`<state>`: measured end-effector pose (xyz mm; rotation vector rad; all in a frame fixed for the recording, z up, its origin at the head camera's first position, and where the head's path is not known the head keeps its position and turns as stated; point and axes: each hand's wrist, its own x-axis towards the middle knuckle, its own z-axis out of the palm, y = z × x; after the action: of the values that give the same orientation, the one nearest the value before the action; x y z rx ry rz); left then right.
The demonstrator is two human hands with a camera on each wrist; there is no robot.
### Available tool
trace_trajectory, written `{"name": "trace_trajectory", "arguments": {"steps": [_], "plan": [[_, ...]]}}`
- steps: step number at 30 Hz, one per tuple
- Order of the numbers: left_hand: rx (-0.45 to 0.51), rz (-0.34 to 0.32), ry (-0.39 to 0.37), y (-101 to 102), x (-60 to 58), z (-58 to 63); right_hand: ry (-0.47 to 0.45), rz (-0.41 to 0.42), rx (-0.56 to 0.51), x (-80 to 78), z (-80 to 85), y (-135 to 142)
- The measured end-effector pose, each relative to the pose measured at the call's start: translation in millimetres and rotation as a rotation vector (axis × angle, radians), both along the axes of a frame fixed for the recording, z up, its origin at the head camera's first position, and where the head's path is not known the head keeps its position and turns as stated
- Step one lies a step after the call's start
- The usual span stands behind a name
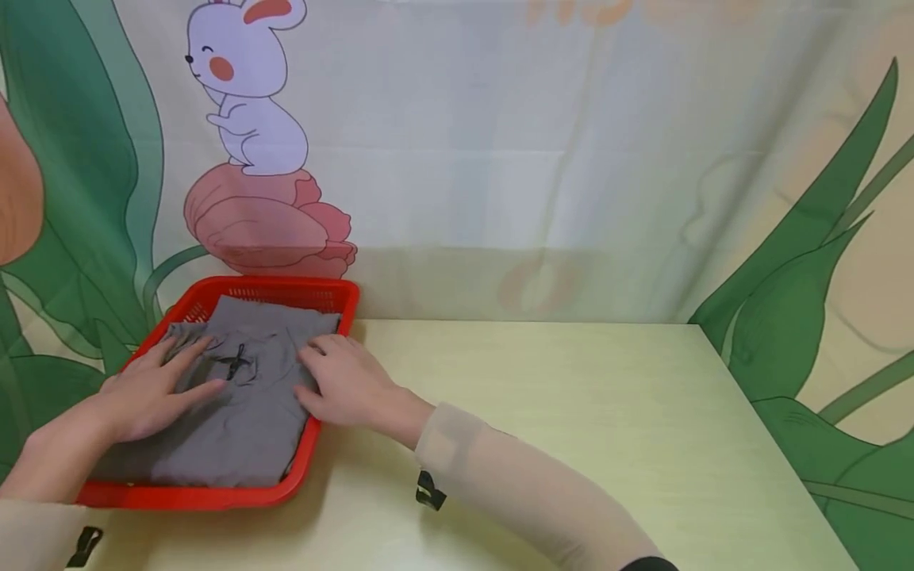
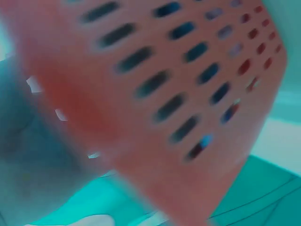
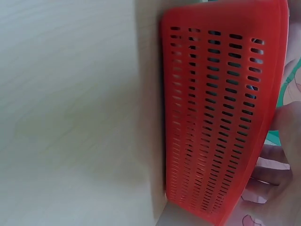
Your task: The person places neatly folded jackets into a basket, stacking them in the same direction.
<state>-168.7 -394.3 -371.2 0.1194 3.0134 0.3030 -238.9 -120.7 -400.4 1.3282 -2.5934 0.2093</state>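
A folded grey garment (image 1: 236, 428) fills the red plastic basket (image 1: 193, 497), with a small black cross-shaped mark or cord on its top near the middle. My left hand (image 1: 146, 396) lies on the garment's left side, its fingers spread and thumb pointing right. Over the basket's right rim reaches my right hand (image 1: 346, 379), its fingertips touching the garment's right edge, thumb apart from the fingers. In the right wrist view, the fingers (image 3: 268, 176) extend past the rim of the slotted basket wall (image 3: 221, 108). The left wrist view shows mostly blurred basket wall (image 2: 155, 94).
The basket stands on the left of a pale wooden table (image 1: 557, 412), which stretches off to the right. Behind the table hangs a cloth backdrop (image 1: 457, 174) printed with a rabbit and leaves.
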Motion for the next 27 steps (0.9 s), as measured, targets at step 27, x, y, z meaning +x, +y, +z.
{"name": "trace_trajectory", "arguments": {"steps": [27], "plan": [[0.087, 0.099, -0.184, -11, -142.3, -73.4, -0.171, -0.017, 0.318, 38.2, 7.9, -4]]}}
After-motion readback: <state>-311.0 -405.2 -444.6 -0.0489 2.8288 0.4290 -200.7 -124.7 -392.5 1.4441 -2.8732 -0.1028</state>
